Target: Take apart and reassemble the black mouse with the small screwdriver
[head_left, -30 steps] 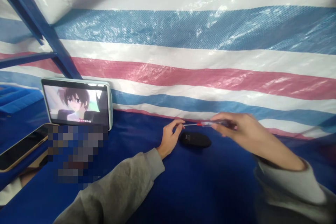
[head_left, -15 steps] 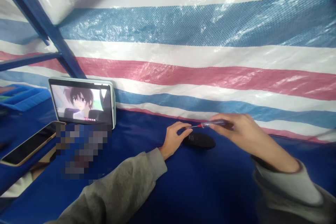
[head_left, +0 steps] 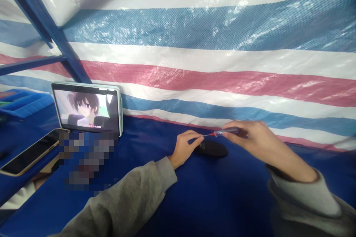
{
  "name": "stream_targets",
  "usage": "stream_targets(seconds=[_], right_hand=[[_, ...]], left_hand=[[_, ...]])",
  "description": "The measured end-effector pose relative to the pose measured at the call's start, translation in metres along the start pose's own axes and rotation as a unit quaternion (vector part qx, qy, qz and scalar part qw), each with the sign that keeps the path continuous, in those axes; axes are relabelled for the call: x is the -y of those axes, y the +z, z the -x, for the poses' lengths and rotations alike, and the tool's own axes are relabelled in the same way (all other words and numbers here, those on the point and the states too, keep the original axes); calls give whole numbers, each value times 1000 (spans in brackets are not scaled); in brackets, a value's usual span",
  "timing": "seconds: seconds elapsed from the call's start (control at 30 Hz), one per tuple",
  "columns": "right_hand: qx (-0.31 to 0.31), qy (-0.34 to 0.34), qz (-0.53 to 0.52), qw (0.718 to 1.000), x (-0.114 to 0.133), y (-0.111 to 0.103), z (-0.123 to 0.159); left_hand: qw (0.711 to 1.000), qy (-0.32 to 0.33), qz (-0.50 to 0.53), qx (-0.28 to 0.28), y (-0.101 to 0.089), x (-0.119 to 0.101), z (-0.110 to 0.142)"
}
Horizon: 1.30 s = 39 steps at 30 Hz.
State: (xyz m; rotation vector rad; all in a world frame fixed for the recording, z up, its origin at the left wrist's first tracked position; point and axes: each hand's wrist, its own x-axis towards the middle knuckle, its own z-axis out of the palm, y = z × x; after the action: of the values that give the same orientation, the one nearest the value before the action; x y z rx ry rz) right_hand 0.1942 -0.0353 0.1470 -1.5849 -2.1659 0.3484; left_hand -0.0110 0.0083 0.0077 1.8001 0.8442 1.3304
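My right hand [head_left: 241,133] is closed around the handle of a screwdriver [head_left: 222,132], which has a clear handle with a red collar and a thin metal shaft. The shaft points left, nearly level, and its tip ends at the fingertips of my left hand [head_left: 187,145]. Thumb and fingers of the left hand are pinched there; whatever they hold at the tip is too small to make out. Just below the shaft a black computer mouse [head_left: 213,149] lies on the blue table [head_left: 205,192], printed label facing up, its left end close to my left thumb.
A tablet [head_left: 87,109] playing a cartoon stands at the back left. Near it lie a phone [head_left: 33,152] and a pixelated patch. A blue tray [head_left: 30,103] sits farther left, beside a blue metal frame [head_left: 52,40]. Striped plastic sheeting [head_left: 194,59] hangs behind the table.
The view has shifted slightly, then steadied. Since one second ago the screwdriver's shaft has tilted a little, with its tip lower at my left fingertips. Both hands keep their grip; the mouse stays beneath.
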Motion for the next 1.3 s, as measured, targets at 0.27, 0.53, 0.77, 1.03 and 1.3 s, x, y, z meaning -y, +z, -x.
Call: stream_targets(seconds=[0.27,0.53,0.77,1.03,1.3], right_hand=[[-2,11,-5,1000,-2,-3,1],[3,14,-40,999,1,-4,1],[-1,53,-113,992,-5,-1,-1],[-5,98,-199,975,-6,0,-3],[-73,137,-248,956,8,-4,-4]], left_hand=[[1000,-1,16,-8,0,6,1],[999,-6,23,-23,0,2,2],[998,9,36,-47,-2,-1,2],[998,5,38,-57,-2,-7,6],[1000,19,10,-10,1,-2,7]])
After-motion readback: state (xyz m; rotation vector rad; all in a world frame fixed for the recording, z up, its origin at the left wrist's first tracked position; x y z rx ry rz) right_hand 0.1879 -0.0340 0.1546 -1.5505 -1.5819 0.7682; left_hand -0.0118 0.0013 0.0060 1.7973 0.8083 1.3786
